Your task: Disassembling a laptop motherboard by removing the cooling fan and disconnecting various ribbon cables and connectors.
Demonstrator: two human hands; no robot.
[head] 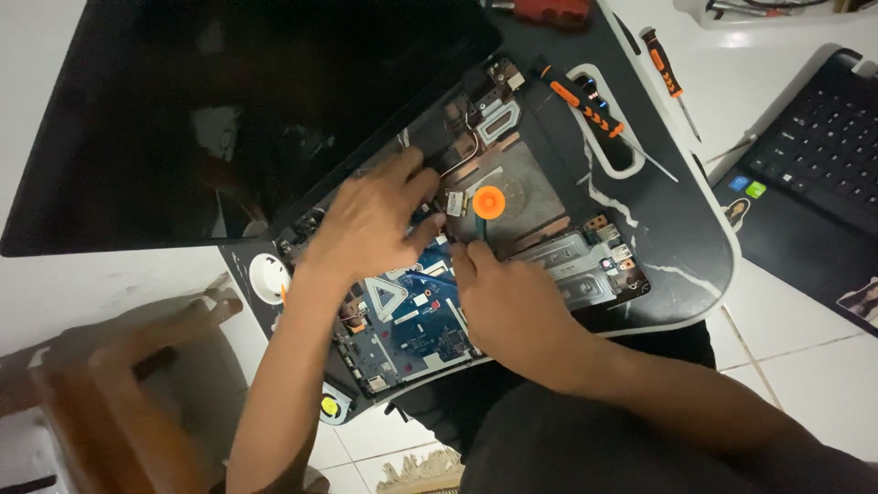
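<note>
Opened laptop base w/ blue circuit board exposed, on a dark lap tray. Left hand lies flat over the board's upper edge, fingers loosely spread, pressing near the hinge; can't tell if it grips anything. Right hand, below the board's fan area, pinches a screwdriver w/ orange round cap, tip down on the board. Right of the base: two orange-black screwdrivers. Black screen lies folded back above the base.
</note>
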